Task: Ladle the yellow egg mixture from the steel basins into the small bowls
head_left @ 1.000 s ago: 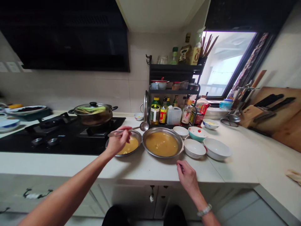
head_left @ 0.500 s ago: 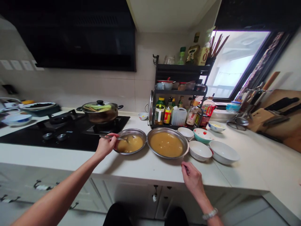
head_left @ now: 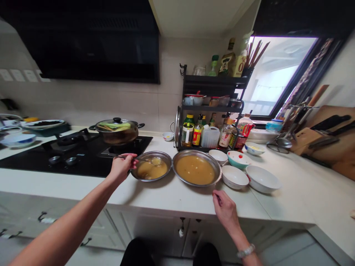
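My left hand is closed around the handle of a metal spoon. The spoon's bowl is over the left metal dish, at the surface of its tan soup, with some liquid in it. Touching this dish on the right stands a larger metal dish of similar brown soup with small pale bits floating in it. My right hand is held in a loose fist by the counter's front edge, just below the larger dish and apart from it. Nothing shows in its curled fingers.
Right of the dishes stand several bowls, including a white bowl and a larger white bowl. A lidded pot sits on the black stove. Behind is a rack of bottles; a knife block stands far right.
My left hand has shifted slightly left and up, and the spoon's bowl has risen to the surface of the soup. The right hand stays by the larger dish.
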{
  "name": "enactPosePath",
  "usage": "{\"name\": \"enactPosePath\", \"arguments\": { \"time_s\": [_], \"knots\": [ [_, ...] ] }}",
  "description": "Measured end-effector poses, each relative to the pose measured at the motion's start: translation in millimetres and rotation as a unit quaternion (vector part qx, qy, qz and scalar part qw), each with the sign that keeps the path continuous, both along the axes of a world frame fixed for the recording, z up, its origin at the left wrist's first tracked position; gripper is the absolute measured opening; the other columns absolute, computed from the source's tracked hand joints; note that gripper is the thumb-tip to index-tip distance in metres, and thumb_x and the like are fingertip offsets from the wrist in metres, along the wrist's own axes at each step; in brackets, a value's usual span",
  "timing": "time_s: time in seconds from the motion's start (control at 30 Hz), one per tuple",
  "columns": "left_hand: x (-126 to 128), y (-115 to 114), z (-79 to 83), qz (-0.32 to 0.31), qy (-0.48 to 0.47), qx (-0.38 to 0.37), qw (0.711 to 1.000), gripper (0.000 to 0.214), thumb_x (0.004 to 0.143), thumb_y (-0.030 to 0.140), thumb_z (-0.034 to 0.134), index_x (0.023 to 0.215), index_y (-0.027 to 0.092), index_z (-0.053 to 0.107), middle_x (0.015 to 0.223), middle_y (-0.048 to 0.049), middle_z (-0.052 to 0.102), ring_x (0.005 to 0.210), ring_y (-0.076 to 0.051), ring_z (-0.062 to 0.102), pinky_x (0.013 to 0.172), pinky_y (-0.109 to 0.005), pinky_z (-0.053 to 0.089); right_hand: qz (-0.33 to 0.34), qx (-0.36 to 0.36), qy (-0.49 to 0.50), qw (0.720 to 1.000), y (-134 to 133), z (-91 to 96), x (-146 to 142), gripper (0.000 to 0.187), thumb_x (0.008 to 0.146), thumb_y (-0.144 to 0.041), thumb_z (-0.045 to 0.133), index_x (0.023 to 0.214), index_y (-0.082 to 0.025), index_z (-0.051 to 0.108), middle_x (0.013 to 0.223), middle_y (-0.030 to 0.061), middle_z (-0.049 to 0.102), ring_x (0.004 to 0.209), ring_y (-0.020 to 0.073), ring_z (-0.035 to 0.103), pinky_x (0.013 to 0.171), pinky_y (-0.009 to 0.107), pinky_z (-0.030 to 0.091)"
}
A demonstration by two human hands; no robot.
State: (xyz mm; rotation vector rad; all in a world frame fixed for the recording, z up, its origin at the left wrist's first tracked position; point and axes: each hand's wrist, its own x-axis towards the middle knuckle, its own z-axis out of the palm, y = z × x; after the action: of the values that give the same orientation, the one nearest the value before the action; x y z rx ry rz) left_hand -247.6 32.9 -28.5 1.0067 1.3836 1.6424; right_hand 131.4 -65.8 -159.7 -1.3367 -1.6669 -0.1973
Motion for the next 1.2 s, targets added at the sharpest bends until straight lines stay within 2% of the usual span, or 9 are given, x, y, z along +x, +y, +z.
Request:
{"name": "enactPosePath", "arguments": {
  "time_s": [0.2,0.4,0.63,0.73,0.83,0.93,1.0,1.13,1.2],
  "knots": [
    [16.6,2.2,16.4,-0.028,-0.018,0.005,0.999,0.012,0.064,0.017,0.056,0.07,0.01,0.063,0.049,-0.0037,0.062,0.042,-0.011,0.054,0.04,-0.021,0.042,0.001,0.004,-0.001,1.0,-0.3,1.4,-1.0,0.024,0.092,-0.025,0.043,0.086,-0.017,0.065,0.074,0.0071,0.067,0.065,0.0172,0.063,0.059,0.026,0.049],
    [52.7,3.9,30.4,-0.086,-0.016,0.033,0.996,0.011,0.066,0.018,0.057,0.071,0.01,0.062,0.05,-0.003,0.062,0.043,-0.01,0.053,0.041,-0.02,0.042,-0.005,0.009,0.005,1.0,-0.2,0.3,-2.4,0.024,0.093,-0.026,0.043,0.086,-0.018,0.065,0.076,0.0074,0.067,0.066,0.0182,0.064,0.061,0.027,0.049],
    [93.5,2.7,14.8,-0.146,0.087,0.093,0.981,0.015,0.071,0.024,0.055,0.077,0.013,0.063,0.053,-0.0006,0.062,0.044,-0.013,0.056,0.042,-0.024,0.046,-0.002,0.003,0.012,1.0,0.0,-1.6,-2.8,0.026,0.095,-0.029,0.042,0.087,-0.018,0.065,0.075,0.0075,0.066,0.066,0.018,0.063,0.059,0.027,0.048],
    [100.6,-3.8,3.8,-0.183,0.229,0.149,0.944,0.018,0.079,0.025,0.049,0.084,0.016,0.064,0.053,0.0013,0.061,0.043,-0.013,0.057,0.045,-0.024,0.046,-0.005,0.007,0.013,1.0,0.4,-2.7,-3.2,0.026,0.095,-0.029,0.042,0.087,-0.018,0.065,0.075,0.0071,0.066,0.066,0.0178,0.063,0.059,0.027,0.048],
    [101.3,-11.8,-3.7,-0.205,0.367,0.234,0.877,0.022,0.084,0.023,0.045,0.092,0.016,0.065,0.057,0.0009,0.062,0.045,-0.011,0.057,0.051,-0.024,0.047,-0.008,0.01,0.01,1.0,0.5,-3.4,-3.3,0.025,0.095,-0.027,0.042,0.087,-0.018,0.064,0.076,0.0071,0.066,0.066,0.0177,0.063,0.06,0.027,0.048],
    [96.4,-16.3,-6.1,-0.2,0.43,0.302,0.827,0.02,0.085,0.023,0.047,0.092,0.018,0.065,0.07,-0.0018,0.067,0.054,-0.011,0.06,0.059,-0.024,0.049,-0.007,0.007,0.003,1.0,0.1,-2.9,-3.4,0.024,0.094,-0.025,0.042,0.088,-0.018,0.064,0.075,0.007,0.066,0.066,0.0177,0.063,0.06,0.027,0.048],
    [89.6,-16.0,-5.1,-0.176,0.423,0.302,0.836,0.02,0.084,0.023,0.048,0.093,0.019,0.065,0.074,-0.0025,0.069,0.056,-0.011,0.062,0.059,-0.023,0.05,-0.007,0.006,0.001,1.0,-0.3,-2.1,-3.5,0.024,0.094,-0.025,0.042,0.087,-0.019,0.064,0.075,0.0067,0.066,0.066,0.0177,0.063,0.06,0.027,0.048],
    [66.5,-9.9,0.5,-0.11,0.304,0.221,0.92,0.023,0.083,0.026,0.047,0.095,0.017,0.064,0.067,-0.0019,0.067,0.048,-0.012,0.061,0.049,-0.022,0.049,-0.01,0.009,-0.001,1.0,-0.9,-0.9,-3.9,0.024,0.094,-0.025,0.042,0.088,-0.019,0.064,0.074,0.0064,0.065,0.066,0.0178,0.063,0.06,0.027,0.048],
    [50.4,-6.5,2.1,-0.077,0.257,0.182,0.946,0.022,0.08,0.028,0.048,0.09,0.016,0.063,0.058,-0.0004,0.064,0.044,-0.014,0.059,0.044,-0.023,0.048,-0.011,0.007,-0.004,1.0,-1.1,-0.5,-3.7,0.024,0.094,-0.025,0.042,0.088,-0.018,0.064,0.075,0.0067,0.066,0.065,0.0176,0.063,0.06,0.027,0.048]
  ]
}}
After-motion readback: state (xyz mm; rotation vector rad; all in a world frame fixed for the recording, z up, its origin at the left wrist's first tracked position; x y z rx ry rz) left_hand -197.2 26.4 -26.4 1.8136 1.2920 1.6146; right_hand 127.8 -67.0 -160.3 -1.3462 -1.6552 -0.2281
